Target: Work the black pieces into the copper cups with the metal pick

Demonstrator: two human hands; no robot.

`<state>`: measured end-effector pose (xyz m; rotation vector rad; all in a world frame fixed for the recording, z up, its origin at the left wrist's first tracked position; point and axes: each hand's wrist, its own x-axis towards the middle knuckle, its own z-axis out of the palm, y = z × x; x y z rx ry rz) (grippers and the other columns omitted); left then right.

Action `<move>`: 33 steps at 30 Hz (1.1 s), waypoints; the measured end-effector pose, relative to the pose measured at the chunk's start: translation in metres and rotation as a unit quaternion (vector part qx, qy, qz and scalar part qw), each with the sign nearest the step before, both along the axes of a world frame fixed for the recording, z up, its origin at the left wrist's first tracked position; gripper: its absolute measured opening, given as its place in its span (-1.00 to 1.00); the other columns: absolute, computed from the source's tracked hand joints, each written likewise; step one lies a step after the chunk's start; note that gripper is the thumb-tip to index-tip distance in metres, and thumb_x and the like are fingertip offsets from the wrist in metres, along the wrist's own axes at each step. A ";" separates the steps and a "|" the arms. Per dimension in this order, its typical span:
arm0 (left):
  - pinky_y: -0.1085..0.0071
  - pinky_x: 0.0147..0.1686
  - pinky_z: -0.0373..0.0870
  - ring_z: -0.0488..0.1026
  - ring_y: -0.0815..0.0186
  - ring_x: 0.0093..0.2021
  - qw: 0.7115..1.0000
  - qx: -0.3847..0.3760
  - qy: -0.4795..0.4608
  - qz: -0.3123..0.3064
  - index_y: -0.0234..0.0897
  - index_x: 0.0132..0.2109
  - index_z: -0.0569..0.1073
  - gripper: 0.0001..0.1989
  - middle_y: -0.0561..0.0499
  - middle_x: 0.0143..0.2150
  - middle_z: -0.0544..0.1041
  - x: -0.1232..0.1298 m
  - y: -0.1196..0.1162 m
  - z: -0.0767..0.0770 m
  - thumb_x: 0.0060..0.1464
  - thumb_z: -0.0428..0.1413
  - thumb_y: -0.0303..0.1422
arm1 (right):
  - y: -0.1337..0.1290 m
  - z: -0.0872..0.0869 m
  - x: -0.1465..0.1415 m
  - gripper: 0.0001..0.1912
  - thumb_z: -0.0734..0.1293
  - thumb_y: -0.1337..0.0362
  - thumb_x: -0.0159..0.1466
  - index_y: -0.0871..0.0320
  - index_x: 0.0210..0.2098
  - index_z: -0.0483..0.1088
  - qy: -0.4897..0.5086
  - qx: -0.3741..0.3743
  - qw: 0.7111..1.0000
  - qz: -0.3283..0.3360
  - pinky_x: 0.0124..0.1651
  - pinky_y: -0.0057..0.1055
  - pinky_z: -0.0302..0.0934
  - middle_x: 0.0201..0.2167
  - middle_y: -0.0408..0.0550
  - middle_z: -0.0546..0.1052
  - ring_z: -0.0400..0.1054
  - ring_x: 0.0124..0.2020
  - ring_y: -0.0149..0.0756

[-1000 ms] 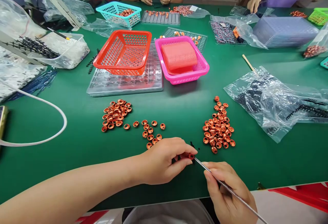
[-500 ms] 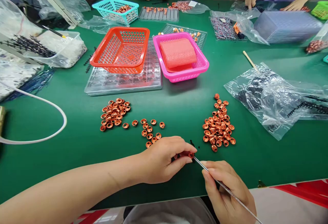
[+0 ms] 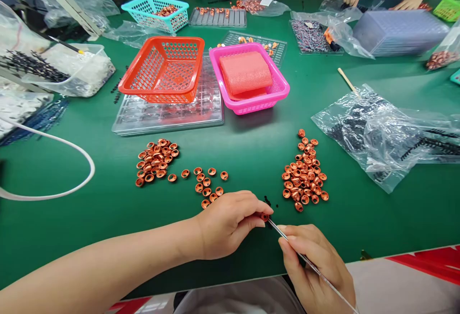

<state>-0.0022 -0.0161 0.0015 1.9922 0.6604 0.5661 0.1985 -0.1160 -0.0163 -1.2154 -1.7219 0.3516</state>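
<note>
My left hand (image 3: 230, 225) is closed, pinching a small copper-coloured cup-shaped piece (image 3: 265, 217) between thumb and fingertips. In my right hand (image 3: 316, 261) is a thin metal rod-like tool (image 3: 305, 260), gripped between thumb and fingers; it looks like tweezers. Its tip touches or reaches into the copper piece. Tiny black bits (image 3: 267, 200) lie on the table just beyond my fingertips. A pile of similar copper pieces (image 3: 304, 177) sits to the right, another pile (image 3: 156, 161) to the left, and several loose ones (image 3: 206, 181) lie between them.
On the green table (image 3: 251, 151), a red basket (image 3: 165, 72) rests on clear plastic trays (image 3: 168, 120). Beside it stands a pink basket (image 3: 251, 106) with pink foam. A plastic bag of black parts (image 3: 381, 132) lies right. A white cable (image 3: 64, 141) loops at left. Two people work across the table.
The whole view has shifted slightly, moving things a little to the left. My hands keep their hold, with the tool tip still at the copper piece.
</note>
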 end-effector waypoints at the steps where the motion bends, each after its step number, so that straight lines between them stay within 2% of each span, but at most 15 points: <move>1: 0.48 -0.23 0.42 0.50 0.31 -0.27 1.000 0.002 -0.002 0.001 -0.43 -0.01 0.52 -0.81 -0.11 -0.24 0.60 0.000 0.000 0.000 0.30 0.06 -0.52 | 0.000 0.000 0.000 -0.68 0.36 0.60 0.23 0.17 -0.09 0.40 0.002 0.001 1.000 -0.001 -0.20 -0.37 0.46 -0.21 0.00 0.62 0.54 -0.23 -0.34; 11: 0.49 -0.24 0.41 0.49 0.32 -0.28 1.000 0.000 -0.002 0.000 -0.41 -0.02 0.53 -0.81 -0.10 -0.24 0.60 0.000 0.000 0.000 0.29 0.07 -0.52 | 0.000 0.000 0.000 -0.68 0.36 0.61 0.22 0.18 -0.10 0.41 0.007 0.009 1.000 -0.007 -0.18 -0.37 0.47 -0.22 0.00 0.63 0.55 -0.21 -0.33; 19: 0.49 -0.23 0.41 0.50 0.33 -0.28 1.000 -0.002 -0.004 0.000 -0.41 -0.02 0.53 -0.82 -0.09 -0.24 0.60 0.000 0.001 0.001 0.29 0.08 -0.51 | 0.004 0.007 -0.001 -0.72 0.36 0.54 0.25 0.08 -0.12 0.41 -0.008 0.005 1.000 -0.023 -0.26 -0.41 0.49 -0.27 -0.07 0.65 0.58 -0.30 -0.34; 33: 0.44 -0.19 0.45 0.52 0.29 -0.23 1.000 -0.023 0.014 -0.003 -0.33 0.00 0.51 -0.81 -0.09 -0.20 0.61 0.001 0.000 0.001 0.32 0.05 -0.46 | 0.003 0.008 0.000 -0.73 0.36 0.52 0.26 0.09 -0.10 0.41 -0.019 0.005 1.000 -0.014 -0.27 -0.39 0.50 -0.25 -0.04 0.66 0.60 -0.29 -0.31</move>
